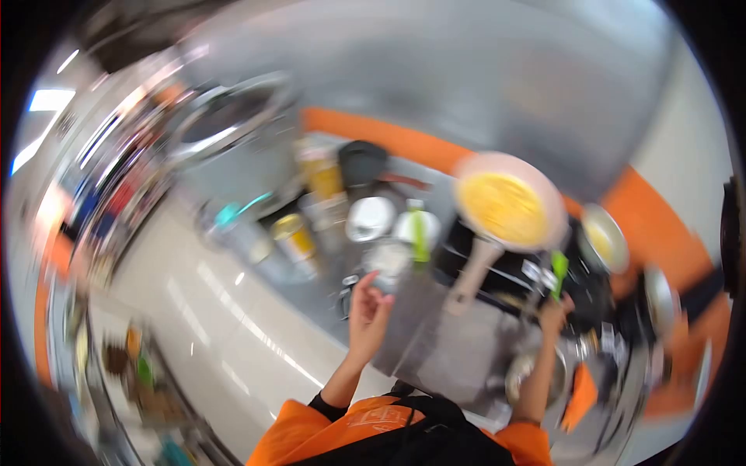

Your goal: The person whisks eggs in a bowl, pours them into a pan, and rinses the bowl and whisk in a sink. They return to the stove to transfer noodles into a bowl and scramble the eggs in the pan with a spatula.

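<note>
You have two hands up over the steel worktop (454, 353), well apart from each other. Your left hand (369, 314) is raised with its fingers loosely spread and nothing visible in them, just below a round grey item too blurred to name. Your right hand (553, 317) is closed around one green spatula (559, 268), held upright beside the dark stove (505, 268).

One pale pan (509, 206) full of yellow egg sits tilted above the stove, its single long handle pointing down toward you, between your hands. To its right is one metal bowl (604, 237) with yellow inside. To its left are two white round dishes (371, 219) side by side, and a green strip lies across the right one. Further left you can count two yellow tins (295, 237). One black pot (363, 163) stands behind the dishes. The whole view is motion-blurred.
</note>
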Demonstrator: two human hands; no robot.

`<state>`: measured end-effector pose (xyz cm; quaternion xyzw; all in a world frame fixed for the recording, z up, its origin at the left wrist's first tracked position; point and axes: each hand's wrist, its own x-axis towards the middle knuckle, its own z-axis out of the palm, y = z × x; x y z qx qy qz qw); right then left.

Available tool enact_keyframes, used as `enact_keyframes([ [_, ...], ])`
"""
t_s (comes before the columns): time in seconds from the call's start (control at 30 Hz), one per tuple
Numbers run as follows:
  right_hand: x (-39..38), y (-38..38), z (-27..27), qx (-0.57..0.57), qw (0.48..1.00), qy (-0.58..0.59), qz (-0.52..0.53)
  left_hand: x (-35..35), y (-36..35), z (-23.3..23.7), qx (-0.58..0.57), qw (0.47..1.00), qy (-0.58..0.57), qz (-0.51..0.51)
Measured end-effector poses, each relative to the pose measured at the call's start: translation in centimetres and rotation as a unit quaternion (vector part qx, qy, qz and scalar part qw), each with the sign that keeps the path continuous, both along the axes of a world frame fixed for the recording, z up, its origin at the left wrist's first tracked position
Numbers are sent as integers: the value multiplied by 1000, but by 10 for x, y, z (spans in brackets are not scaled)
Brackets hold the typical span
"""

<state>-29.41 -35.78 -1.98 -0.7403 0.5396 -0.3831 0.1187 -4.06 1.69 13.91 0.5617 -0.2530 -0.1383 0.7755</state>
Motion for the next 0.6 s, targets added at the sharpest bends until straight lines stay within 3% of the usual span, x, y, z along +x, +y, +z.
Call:
enact_keyframes([
  [0.03,-1,-3,-1,18,995,-91,26,-2,19,9,-9,999,33,30],
  [0.07,-11,-27,-23,20,997,-60,33,-5,40,16,1,997,-3,83],
  [0.1,-14,-28,-13,67,989,-105,79,-12,65,29,28,990,-34,132],
  [0.13,-12,-14,17,131,986,-75,71,-15,92,29,51,975,-62,206],
  [0.17,-25,-37,-7,53,992,-45,104,-22,121,27,80,955,-88,271],
  [0.2,-34,-42,-3,96,982,-57,154,-34,149,33,87,933,-103,334],
  [0.3,-42,-56,11,16,974,33,222,-94,229,47,176,822,-138,523],
  [0.37,-26,-28,44,-39,968,31,245,-148,276,69,354,662,-205,628],
  [0.43,-13,13,82,-88,958,11,272,-200,320,90,542,386,-242,707],
  [0.5,-10,52,117,-114,946,-10,302,-221,371,100,599,199,-161,758],
  [0.57,-8,90,148,-124,940,-14,319,-216,449,71,753,80,-135,639],
  [0.6,-7,108,162,-139,924,-21,354,-203,469,57,844,-11,-67,533],
])
